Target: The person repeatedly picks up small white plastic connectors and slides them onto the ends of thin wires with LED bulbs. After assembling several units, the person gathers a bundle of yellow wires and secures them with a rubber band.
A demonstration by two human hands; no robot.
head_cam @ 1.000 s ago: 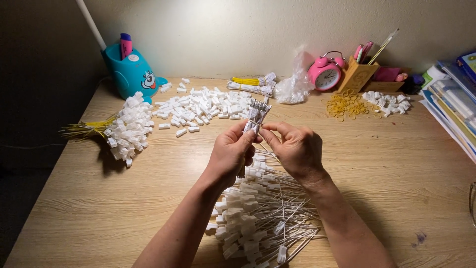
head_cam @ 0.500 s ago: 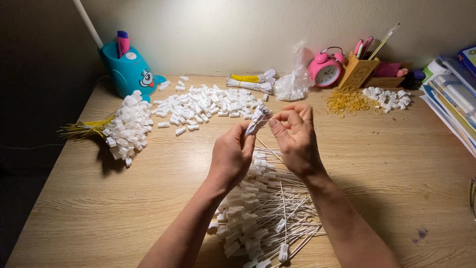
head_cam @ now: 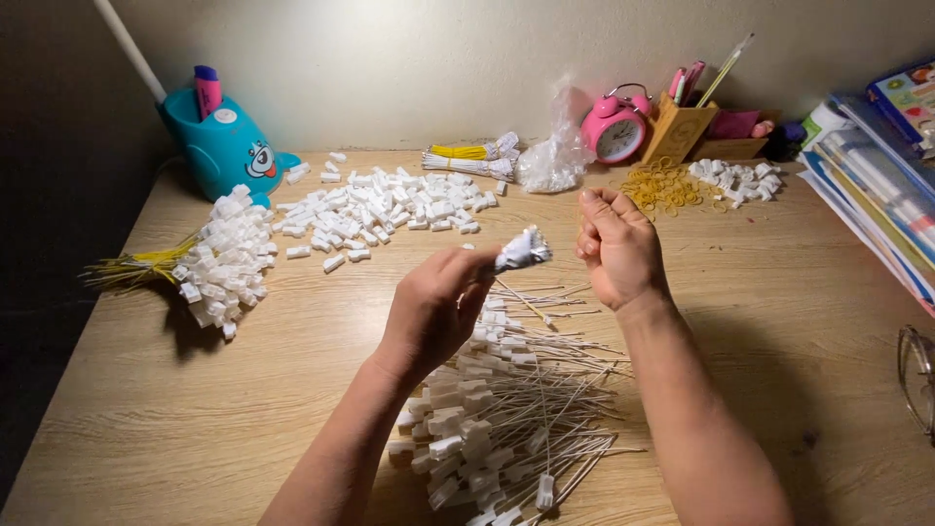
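My left hand (head_cam: 433, 310) grips a small bundle of white plastic-capped ties (head_cam: 523, 250), its white heads sticking out to the right of my fingers. My right hand (head_cam: 617, 245) is raised just right of the bundle, fingers curled shut; whether anything thin is pinched in it I cannot tell. Below both hands lies a heap of white-capped ties with thin stems (head_cam: 506, 409) on the wooden desk (head_cam: 292, 409). A spread of loose white caps (head_cam: 385, 206) lies further back.
A bundle of caps with yellow stems (head_cam: 209, 263) lies at left beside a blue pen holder (head_cam: 222, 146). At the back are tied bundles (head_cam: 472, 159), a clear bag (head_cam: 555, 156), a pink alarm clock (head_cam: 616, 131), yellow rubber bands (head_cam: 662, 187), books (head_cam: 877, 166) and glasses (head_cam: 916, 375).
My hands have moved apart: the right hand pulled away to the right and closed, while the left keeps the bundle, now tilted more sideways.
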